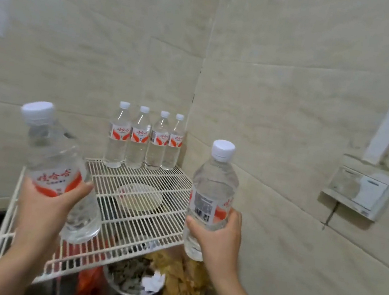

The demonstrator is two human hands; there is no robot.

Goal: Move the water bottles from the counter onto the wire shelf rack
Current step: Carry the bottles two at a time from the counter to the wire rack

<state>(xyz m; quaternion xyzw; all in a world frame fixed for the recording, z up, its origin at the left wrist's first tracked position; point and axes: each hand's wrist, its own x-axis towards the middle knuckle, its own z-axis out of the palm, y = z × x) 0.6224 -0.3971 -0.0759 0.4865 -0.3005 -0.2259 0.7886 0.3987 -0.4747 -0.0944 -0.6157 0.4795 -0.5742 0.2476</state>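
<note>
Six units total, all alike: clear plastic, white cap, red-and-white label. Row of four bottles (pixel 138 139) stands upright, side by side, along the back edge of the wire shelf rack (pixel 142 227), toward its back right corner. Left hand (pixel 48 204): fingers clamped round tilted bottle (pixel 58 165), above the rack's left side. Right hand (pixel 221 236): fingers wrapped round upright bottle (pixel 211 194), at the rack's right edge.

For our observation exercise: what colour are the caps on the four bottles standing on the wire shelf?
White caps, seen in the head view.
</note>
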